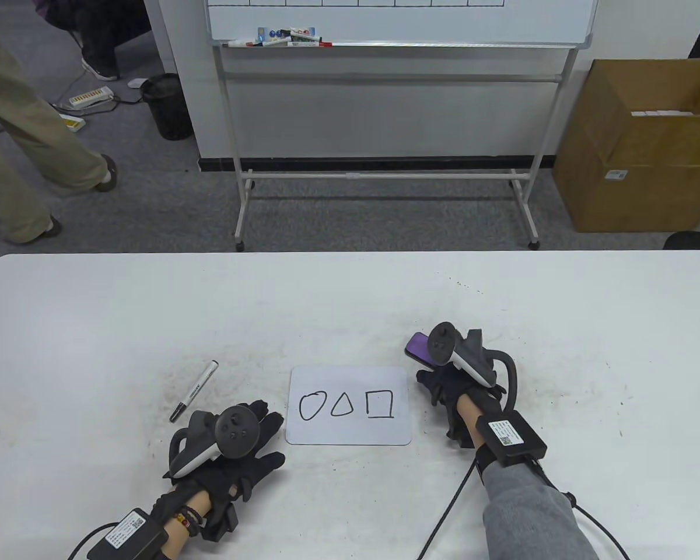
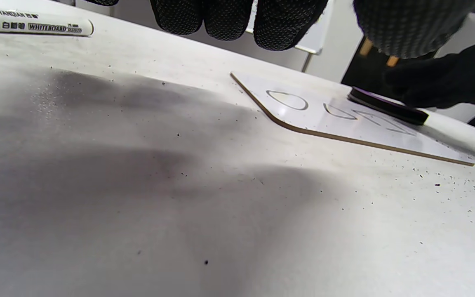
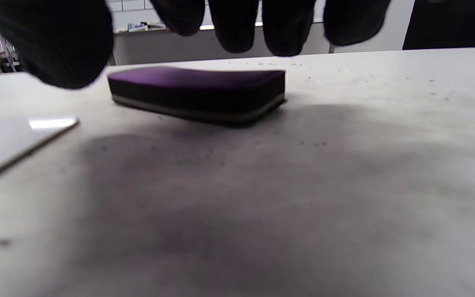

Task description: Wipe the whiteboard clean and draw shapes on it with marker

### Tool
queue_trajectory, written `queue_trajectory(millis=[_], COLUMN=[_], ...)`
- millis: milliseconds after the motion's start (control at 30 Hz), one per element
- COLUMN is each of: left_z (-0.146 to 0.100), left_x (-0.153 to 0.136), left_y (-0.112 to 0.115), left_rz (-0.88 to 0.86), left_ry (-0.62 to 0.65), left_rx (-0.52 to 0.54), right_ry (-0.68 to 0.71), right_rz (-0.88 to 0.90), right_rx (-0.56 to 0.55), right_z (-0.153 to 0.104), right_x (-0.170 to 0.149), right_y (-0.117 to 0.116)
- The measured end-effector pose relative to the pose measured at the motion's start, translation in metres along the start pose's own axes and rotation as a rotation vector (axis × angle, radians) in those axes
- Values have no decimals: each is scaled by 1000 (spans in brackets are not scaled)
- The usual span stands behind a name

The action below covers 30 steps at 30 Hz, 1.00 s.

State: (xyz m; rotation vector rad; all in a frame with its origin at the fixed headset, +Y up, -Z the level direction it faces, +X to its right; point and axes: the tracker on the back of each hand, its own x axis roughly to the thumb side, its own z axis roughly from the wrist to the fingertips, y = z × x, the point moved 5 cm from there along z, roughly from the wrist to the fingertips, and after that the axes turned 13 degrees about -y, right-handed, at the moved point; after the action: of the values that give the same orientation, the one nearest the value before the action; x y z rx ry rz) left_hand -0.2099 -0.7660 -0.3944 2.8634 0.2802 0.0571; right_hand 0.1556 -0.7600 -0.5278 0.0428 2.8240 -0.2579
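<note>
A small whiteboard (image 1: 350,405) (image 2: 344,119) lies flat on the table, bearing a drawn oval, triangle and square. A capped white marker (image 1: 194,391) (image 2: 35,24) lies to its left. My left hand (image 1: 259,429) rests flat on the table just left of the board, fingers (image 2: 237,20) straight, holding nothing. A purple eraser (image 1: 418,349) (image 3: 196,90) lies off the board's upper right corner. My right hand (image 1: 440,385) is right behind it, with its fingers (image 3: 237,24) hanging over the eraser without gripping it. The tracker hides most of that hand from above.
Dark eraser dust specks the white table (image 1: 93,326). Beyond the far edge stand a large whiteboard on a metal frame (image 1: 385,175), a cardboard box (image 1: 636,157) at right and a black bin (image 1: 168,106) at left. A person's legs (image 1: 23,151) are at far left.
</note>
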Motion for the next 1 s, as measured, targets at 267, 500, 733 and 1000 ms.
queue_trajectory(millis=[267, 500, 733, 1000], left_z=[1, 1, 6, 11], left_x=[1, 3, 19, 38], left_y=[0, 1, 9, 17], left_rz=[-12, -3, 65, 119], left_ry=[5, 8, 42, 83], left_rx=[-6, -13, -34, -46], right_ry=[-42, -31, 166, 403], right_rz=[-36, -65, -48, -28], right_rx=[10, -39, -70, -63], right_z=[13, 12, -31, -92], right_x=[10, 15, 58, 122], right_y=[-9, 0, 25, 42])
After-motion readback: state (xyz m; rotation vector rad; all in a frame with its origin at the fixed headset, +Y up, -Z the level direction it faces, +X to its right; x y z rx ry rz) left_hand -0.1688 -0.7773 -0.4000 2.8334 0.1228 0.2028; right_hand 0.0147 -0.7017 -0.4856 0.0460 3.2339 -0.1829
